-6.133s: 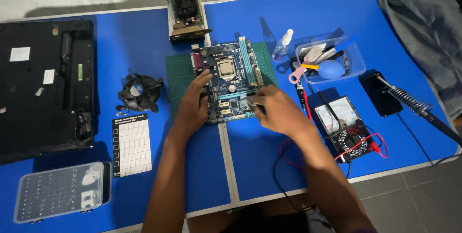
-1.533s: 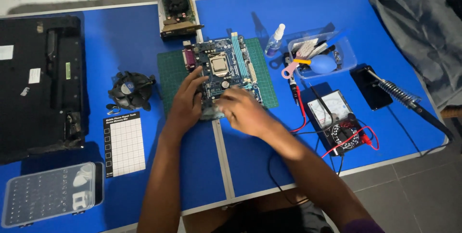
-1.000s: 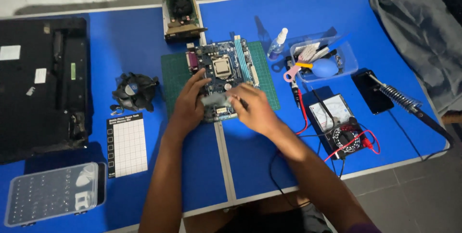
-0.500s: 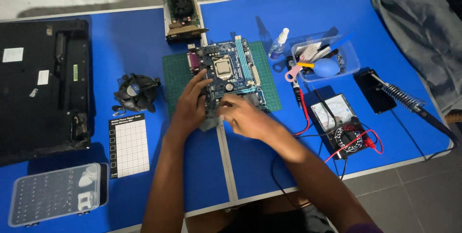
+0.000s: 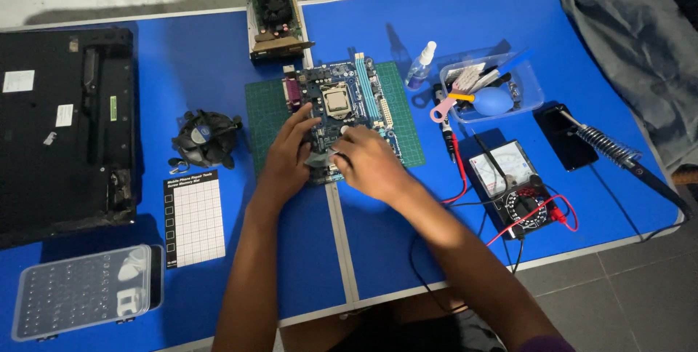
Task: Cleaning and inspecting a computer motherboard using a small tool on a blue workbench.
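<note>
Overhead, I see my left hand (image 5: pixel 287 154) and right hand (image 5: pixel 369 165) both pinching a small grey part (image 5: pixel 318 158) over the motherboard's (image 5: pixel 342 108) six-o'clock edge, on the green mat (image 5: pixel 406 123) at table centre. At three o'clock lies a multimeter (image 5: pixel 509 186).

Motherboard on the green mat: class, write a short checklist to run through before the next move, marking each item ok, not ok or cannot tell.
1. Motherboard lies on the green mat: ok.
2. Left hand steadies the board's near edge: ok.
3. Right hand on the board's near part: ok; what its fingertips grip: cannot tell.
4. Multimeter leads lie off the board: ok.
5. Cooling fan set aside, left of the mat: ok.
</note>
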